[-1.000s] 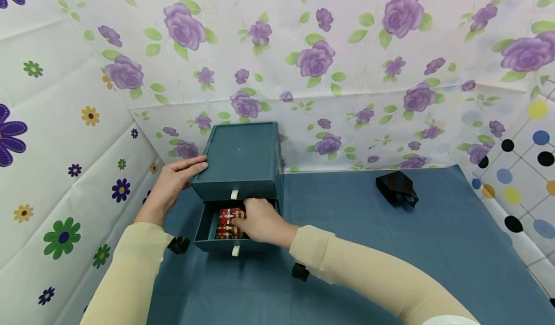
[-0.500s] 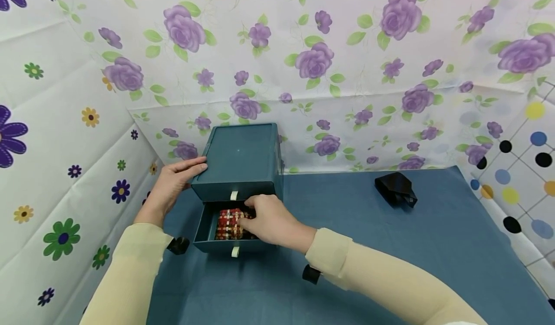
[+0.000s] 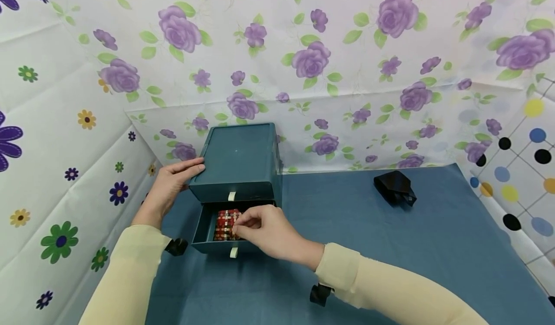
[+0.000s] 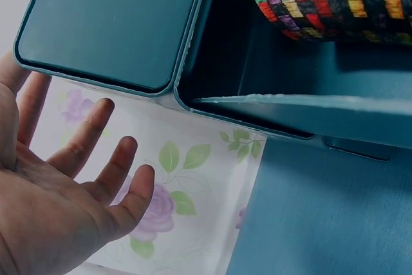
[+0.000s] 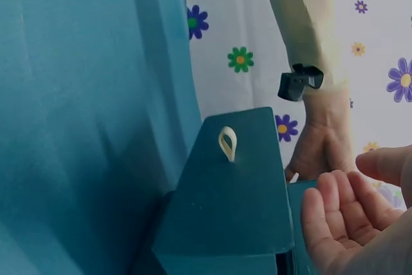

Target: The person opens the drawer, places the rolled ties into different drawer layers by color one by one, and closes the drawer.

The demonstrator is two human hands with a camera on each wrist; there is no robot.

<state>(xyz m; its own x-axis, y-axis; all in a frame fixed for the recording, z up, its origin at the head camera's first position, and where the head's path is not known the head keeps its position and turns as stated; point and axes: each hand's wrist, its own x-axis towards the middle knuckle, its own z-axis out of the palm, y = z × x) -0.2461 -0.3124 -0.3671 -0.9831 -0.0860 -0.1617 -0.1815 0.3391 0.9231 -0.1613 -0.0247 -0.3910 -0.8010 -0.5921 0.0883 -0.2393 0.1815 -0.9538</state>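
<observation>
A teal two-drawer box (image 3: 234, 154) stands at the back left of the table with its lower drawer (image 3: 201, 244) pulled out. Inside lies a checked, woven-looking item (image 3: 225, 224) in red, black, yellow and green; its rounded lower edge (image 4: 322, 24) shows in the left wrist view. My left hand (image 3: 172, 182) rests its fingertips against the box's upper left edge, the other fingers spread loosely. Over the drawer's right part is my right hand (image 3: 270, 231), fingers softly bent and thumb apart, holding nothing in the right wrist view (image 5: 360, 223). It covers part of the checked item.
A crumpled black object (image 3: 394, 188) lies on the blue tablecloth (image 3: 347, 228) at the right back. Flower-printed sheets (image 3: 303, 74) close in the back and left side, and a dotted one the right. The drawers carry small cream pull loops (image 3: 233, 252).
My right hand has drawn back from inside the drawer towards the front right, its fingers loosening away from the checked item, which stays in place. The left hand keeps its spot on the box.
</observation>
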